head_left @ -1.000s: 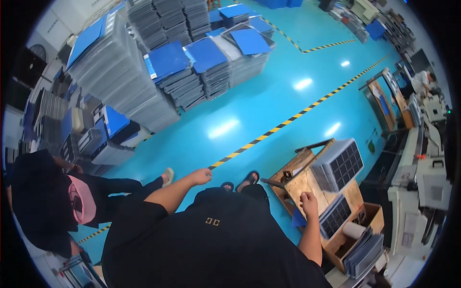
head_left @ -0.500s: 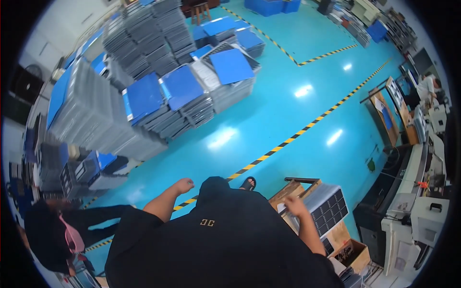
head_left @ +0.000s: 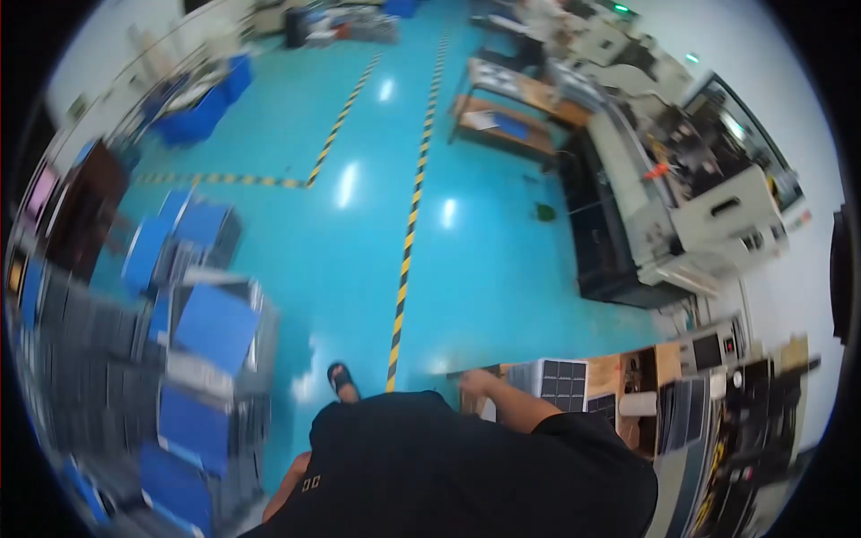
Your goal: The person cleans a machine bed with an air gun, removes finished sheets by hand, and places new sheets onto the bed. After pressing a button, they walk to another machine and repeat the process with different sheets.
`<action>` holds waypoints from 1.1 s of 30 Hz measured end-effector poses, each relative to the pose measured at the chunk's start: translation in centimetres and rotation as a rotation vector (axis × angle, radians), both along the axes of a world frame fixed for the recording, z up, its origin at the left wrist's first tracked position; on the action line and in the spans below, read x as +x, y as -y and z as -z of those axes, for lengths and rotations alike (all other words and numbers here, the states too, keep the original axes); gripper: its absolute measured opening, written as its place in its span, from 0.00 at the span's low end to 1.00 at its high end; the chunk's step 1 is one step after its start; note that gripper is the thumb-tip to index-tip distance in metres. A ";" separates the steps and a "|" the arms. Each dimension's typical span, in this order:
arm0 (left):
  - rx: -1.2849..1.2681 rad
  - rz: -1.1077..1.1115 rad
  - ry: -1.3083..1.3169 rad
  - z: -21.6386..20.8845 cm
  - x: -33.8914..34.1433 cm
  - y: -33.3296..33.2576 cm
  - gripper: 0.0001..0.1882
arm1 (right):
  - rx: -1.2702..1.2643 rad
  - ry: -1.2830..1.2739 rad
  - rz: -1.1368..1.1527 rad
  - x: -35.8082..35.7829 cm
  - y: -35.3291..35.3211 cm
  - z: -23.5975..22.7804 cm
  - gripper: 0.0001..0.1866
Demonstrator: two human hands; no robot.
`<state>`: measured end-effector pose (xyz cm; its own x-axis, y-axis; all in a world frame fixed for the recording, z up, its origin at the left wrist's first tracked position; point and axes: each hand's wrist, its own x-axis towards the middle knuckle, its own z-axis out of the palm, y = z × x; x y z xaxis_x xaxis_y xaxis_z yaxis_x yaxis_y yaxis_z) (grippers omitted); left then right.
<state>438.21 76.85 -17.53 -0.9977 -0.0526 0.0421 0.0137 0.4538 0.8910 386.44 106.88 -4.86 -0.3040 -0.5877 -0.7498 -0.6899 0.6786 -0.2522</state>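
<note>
My right hand (head_left: 481,385) hangs at the near end of a wooden workbench (head_left: 606,369), beside a stack of trays with dark square pockets (head_left: 562,386). Motion smears its fingers, so I cannot tell whether it grips anything or touches the bench. Low on the left, my left hand (head_left: 300,466) shows only in part beside my black shirt. Its fingers are hidden. Stacks of grey sheets with blue covers (head_left: 218,325) stand to the left of it.
A yellow-and-black floor line (head_left: 408,260) runs ahead across the blue floor. Machines with black cabinets (head_left: 613,233) line the right side. Farther off stand a wooden table (head_left: 508,133), a blue bin (head_left: 195,117) and a blurred person (head_left: 543,22). My sandalled foot (head_left: 342,381) shows ahead.
My view has swung right, bringing the bench and machines toward the middle. The sheet stacks now lie at the lower left. My left hand has dropped back beside my body; my right stays near the bench.
</note>
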 end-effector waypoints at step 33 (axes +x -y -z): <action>0.053 0.049 0.919 -4.0 -79.7 52.1 0.22 | -0.169 0.261 1.168 -59.2 30.6 -3.5 0.18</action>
